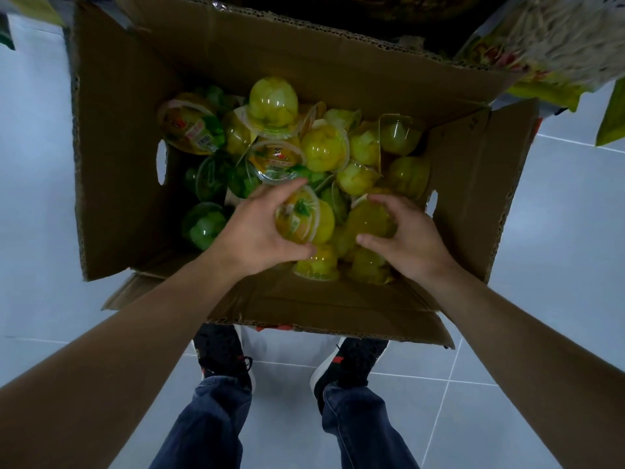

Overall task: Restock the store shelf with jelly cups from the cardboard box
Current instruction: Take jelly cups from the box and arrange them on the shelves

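An open cardboard box (128, 198) stands on the floor in front of me, holding several yellow and green jelly cups (324, 148). My left hand (260, 231) grips a yellow jelly cup (297, 218) near the box's front, fingers and thumb curled round it. My right hand (409, 238) curls over another yellow jelly cup (367, 221) just to the right, thumb and fingers on its sides. Both cups are still down among the others. The store shelf itself is hardly visible at the top edge.
Bagged snacks (548, 45) hang at the upper right, above the box's right flap (473, 184). My two feet (223, 353) stand on grey floor tiles just behind the box's near flap (321, 309).
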